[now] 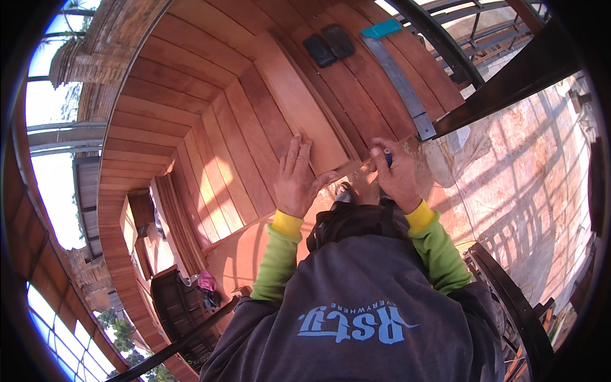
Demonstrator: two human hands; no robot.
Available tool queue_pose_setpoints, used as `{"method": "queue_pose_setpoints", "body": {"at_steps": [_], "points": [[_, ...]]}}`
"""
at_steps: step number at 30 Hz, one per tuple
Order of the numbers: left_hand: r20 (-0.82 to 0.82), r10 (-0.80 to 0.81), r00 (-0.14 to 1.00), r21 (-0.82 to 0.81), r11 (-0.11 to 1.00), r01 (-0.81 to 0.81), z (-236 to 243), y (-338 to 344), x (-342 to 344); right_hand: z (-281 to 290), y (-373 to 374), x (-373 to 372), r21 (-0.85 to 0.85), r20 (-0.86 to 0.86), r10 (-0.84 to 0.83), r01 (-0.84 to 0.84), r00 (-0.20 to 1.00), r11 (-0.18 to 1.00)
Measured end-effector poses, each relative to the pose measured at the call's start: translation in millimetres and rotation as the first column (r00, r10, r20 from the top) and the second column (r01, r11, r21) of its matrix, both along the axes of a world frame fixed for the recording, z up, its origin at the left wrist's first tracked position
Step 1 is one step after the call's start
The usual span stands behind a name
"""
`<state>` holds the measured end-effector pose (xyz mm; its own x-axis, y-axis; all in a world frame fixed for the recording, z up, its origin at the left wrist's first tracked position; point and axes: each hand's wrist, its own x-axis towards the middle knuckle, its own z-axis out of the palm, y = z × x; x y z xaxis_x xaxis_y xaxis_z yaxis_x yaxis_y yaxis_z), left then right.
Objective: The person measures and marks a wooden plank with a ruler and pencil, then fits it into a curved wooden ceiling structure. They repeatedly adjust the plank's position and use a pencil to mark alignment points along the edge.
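My left hand (296,181) lies flat, fingers spread, on the near end of a loose reddish wooden board (299,102) that rests on the plank floor. My right hand (398,175) is closed around a small blue pen-like thing (387,156), with its tip at the board's near right corner. Both sleeves are green with yellow cuffs.
A long grey metal straightedge (401,83) with a teal end lies on the planks to the right of the board. Two black pads (328,44) sit beyond it. A dark metal beam (509,83) crosses at the right. Stacked boards (181,223) lie at the left.
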<state>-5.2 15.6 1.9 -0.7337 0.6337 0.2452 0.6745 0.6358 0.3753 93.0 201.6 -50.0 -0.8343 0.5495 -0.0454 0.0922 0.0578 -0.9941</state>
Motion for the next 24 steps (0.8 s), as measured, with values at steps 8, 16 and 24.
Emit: {"method": "queue_pose_setpoints", "body": {"at_steps": [8,16,24], "points": [[0.007,0.001,1.000,-0.010,1.000,-0.001,-1.5,-1.2,0.1,-5.0,-2.6,0.3,-0.014,0.007,0.016,-0.015,1.000,1.000],[0.007,-0.011,1.000,-0.005,1.000,0.011,-2.1,-2.7,-0.1,-4.1,-2.8,-1.7,-0.010,0.003,0.024,-0.024,1.000,1.000],[0.041,0.001,0.999,-0.025,1.000,0.000,-1.7,-2.3,0.6,-4.1,-2.9,-0.6,0.003,-0.001,0.024,-0.024,1.000,1.000]]}}
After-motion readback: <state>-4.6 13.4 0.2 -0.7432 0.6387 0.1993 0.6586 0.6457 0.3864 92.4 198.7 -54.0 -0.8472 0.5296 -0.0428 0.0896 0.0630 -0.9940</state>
